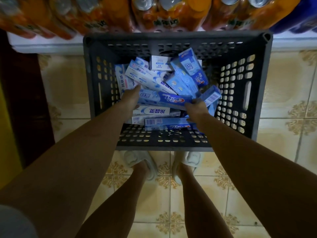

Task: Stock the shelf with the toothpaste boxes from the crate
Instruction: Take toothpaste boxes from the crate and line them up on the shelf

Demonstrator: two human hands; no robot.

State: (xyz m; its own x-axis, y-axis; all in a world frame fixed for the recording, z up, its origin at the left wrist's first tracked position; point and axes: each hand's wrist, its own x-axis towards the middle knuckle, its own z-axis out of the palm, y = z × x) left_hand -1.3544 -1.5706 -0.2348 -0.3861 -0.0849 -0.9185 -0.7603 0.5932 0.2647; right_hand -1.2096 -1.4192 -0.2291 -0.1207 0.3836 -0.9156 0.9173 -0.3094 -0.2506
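Inside the dark plastic crate [260, 93] with holey walls, the left hand [131, 98] and right hand [197, 107] each grip an end of one long blue cardboard toothpaste box [164, 99] atop the pile.

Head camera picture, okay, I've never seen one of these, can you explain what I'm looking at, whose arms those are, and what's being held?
There is no machine here. A person wears a camera on the head, so the single picture looks down along their own arms, legs and slippers onto a tiled floor.

In front of the feet stands a dark plastic crate with holed walls. Inside lies a loose heap of blue and white toothpaste boxes. Both hands reach in: the left hand and the right hand are at the two ends of one long blue box lying across the pile, and seem to grip it.

Along the top edge, blurred, sit orange drink packs on a pale shelf.
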